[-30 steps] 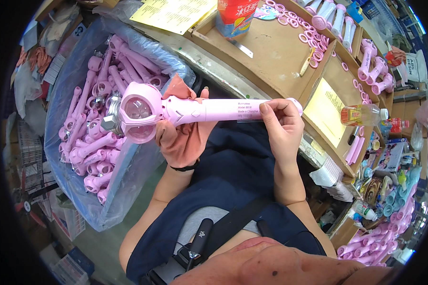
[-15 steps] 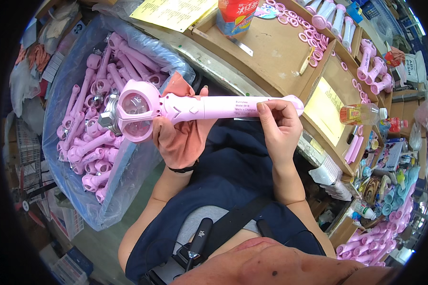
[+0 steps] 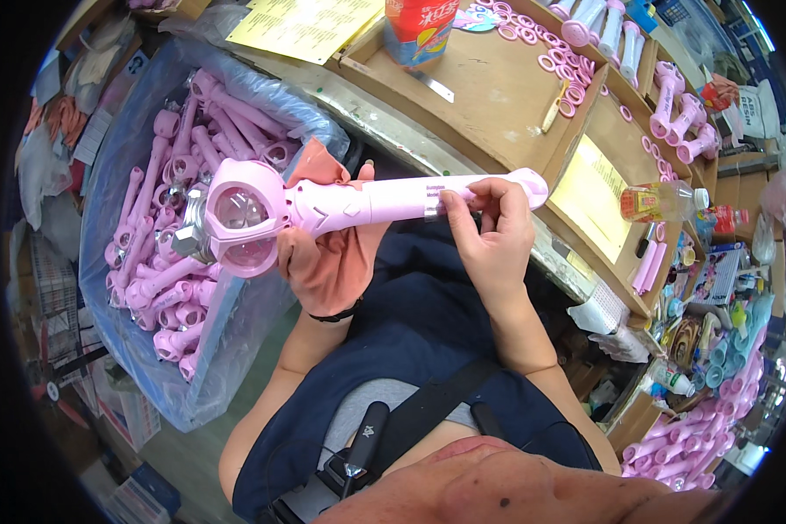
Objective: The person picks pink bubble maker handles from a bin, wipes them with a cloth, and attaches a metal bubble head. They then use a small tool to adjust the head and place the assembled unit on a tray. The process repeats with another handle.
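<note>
A pink toy wand (image 3: 393,202) lies nearly level in front of my chest, its ring-shaped head on the left holding a clear dome (image 3: 243,210). A shiny silver faceted piece (image 3: 192,229) sits at the head's outer end. My left hand (image 3: 290,253) is closed around the wand just below the head, with a salmon-coloured cloth (image 3: 336,266) between palm and wand. On the handle, a clear printed label (image 3: 433,199) shows beside my right hand (image 3: 495,223). Thumb and fingertips of that hand are pinched at the label, against the handle, covering part of it.
To the left stands a bin lined with blue plastic (image 3: 236,349), full of similar pink wands (image 3: 170,262). On the bench, a cardboard tray (image 3: 489,96) holds pink rings (image 3: 568,65), a red drink container (image 3: 417,35) and a yellow-handled tool (image 3: 555,109). A bottle (image 3: 659,203) lies farther right.
My right hand has slid left along the handle and now covers part of the label's print. The wand has shifted slightly left, its head a little lower. My left hand keeps its grip.
</note>
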Tool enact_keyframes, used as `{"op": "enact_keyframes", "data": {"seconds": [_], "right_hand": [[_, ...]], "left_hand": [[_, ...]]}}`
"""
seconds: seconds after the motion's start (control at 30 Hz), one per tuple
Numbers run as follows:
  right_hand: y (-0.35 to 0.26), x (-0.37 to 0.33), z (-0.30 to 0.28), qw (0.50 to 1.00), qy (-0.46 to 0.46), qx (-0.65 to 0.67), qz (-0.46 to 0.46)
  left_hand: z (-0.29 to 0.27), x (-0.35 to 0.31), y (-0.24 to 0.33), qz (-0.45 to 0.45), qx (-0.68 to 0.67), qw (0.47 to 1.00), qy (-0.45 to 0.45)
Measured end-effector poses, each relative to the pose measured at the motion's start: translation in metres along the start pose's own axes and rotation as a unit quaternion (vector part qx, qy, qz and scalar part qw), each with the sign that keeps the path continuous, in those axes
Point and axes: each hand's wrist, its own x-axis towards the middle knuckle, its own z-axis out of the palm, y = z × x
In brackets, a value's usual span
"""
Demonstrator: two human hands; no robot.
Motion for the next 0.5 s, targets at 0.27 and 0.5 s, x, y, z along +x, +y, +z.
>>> {"op": "enact_keyframes", "data": {"seconds": [0.27, 0.5], "right_hand": [[0.014, 0.022, -0.033, 0.961, 0.154, -0.204, -0.107], [-0.002, 0.029, 0.002, 0.924, -0.106, -0.134, -0.341]], "left_hand": [[-0.002, 0.003, 0.015, 0.025, -0.02, 0.999, 0.0], [0.0, -0.003, 0.006, 0.003, 0.046, 0.999, -0.013]]}}
